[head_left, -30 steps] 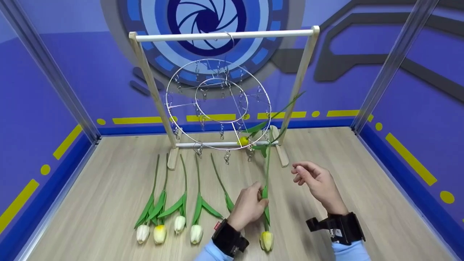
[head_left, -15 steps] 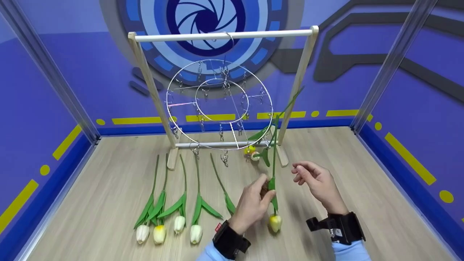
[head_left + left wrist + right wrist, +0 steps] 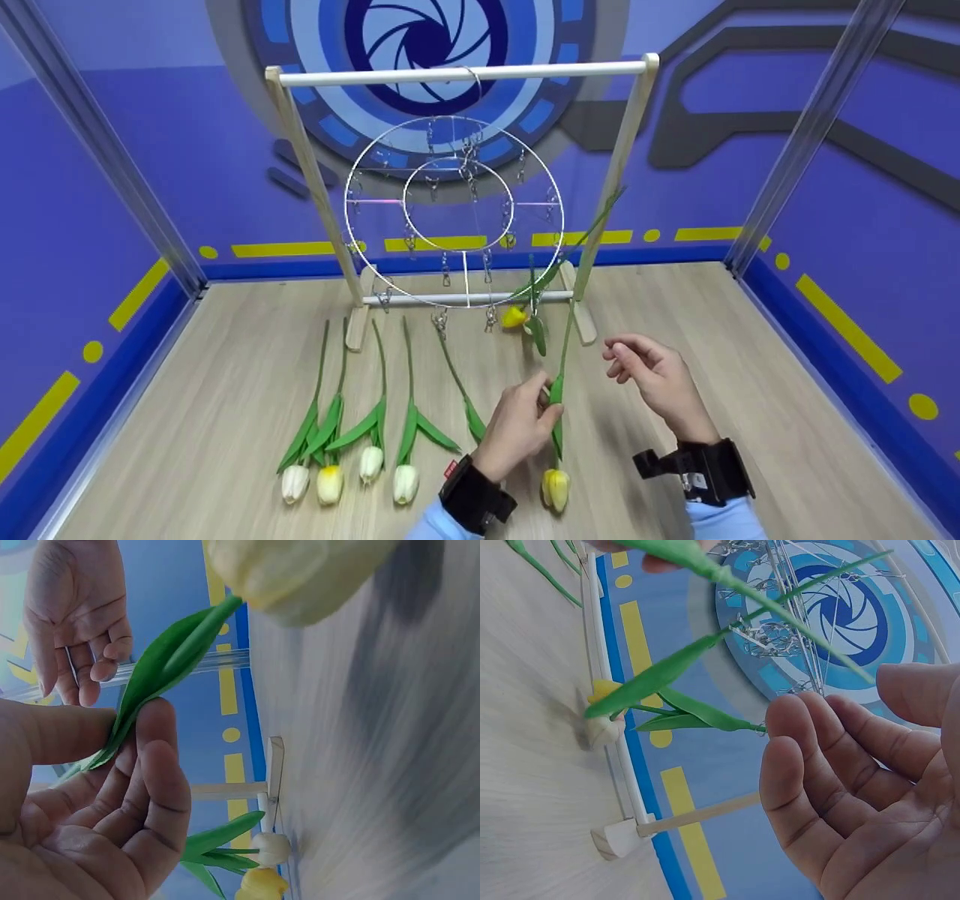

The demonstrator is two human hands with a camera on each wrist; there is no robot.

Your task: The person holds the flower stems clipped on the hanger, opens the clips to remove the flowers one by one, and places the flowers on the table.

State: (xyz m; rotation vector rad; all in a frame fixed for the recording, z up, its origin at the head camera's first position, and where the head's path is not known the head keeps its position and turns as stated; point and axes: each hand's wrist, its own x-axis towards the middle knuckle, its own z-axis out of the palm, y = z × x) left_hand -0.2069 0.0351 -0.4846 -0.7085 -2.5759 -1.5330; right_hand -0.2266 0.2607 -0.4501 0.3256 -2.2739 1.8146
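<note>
My left hand (image 3: pixel 517 424) pinches a pale yellow tulip (image 3: pixel 556 489) by its green leaves and stem, between thumb and fingertips. The bloom points down toward me, and the stem runs up toward the ring's right side. To the right, my right hand (image 3: pixel 660 386) is raised with loosely bent fingers and holds nothing. A round wire hanger (image 3: pixel 466 262) with small metal clips hangs from a wooden stand (image 3: pixel 525 73). At its right side a yellow tulip (image 3: pixel 514 316) and a white tulip (image 3: pixel 606 731) hang bloom down; the white one is partly hidden by leaves in the head view.
Several tulips lie on the wooden table (image 3: pixel 225 390) at the left, stems pointing away, among them a white tulip (image 3: pixel 406 484) and a yellow-white tulip (image 3: pixel 330 484). Another stem (image 3: pixel 454 367) runs under my left hand's side. Blue printed walls (image 3: pixel 847 225) enclose the table.
The wire hanger has turned, shifting its clips and the hanging tulips. My left hand rose slightly right with the pale yellow tulip, then came back down a little. The right hand stayed still.
</note>
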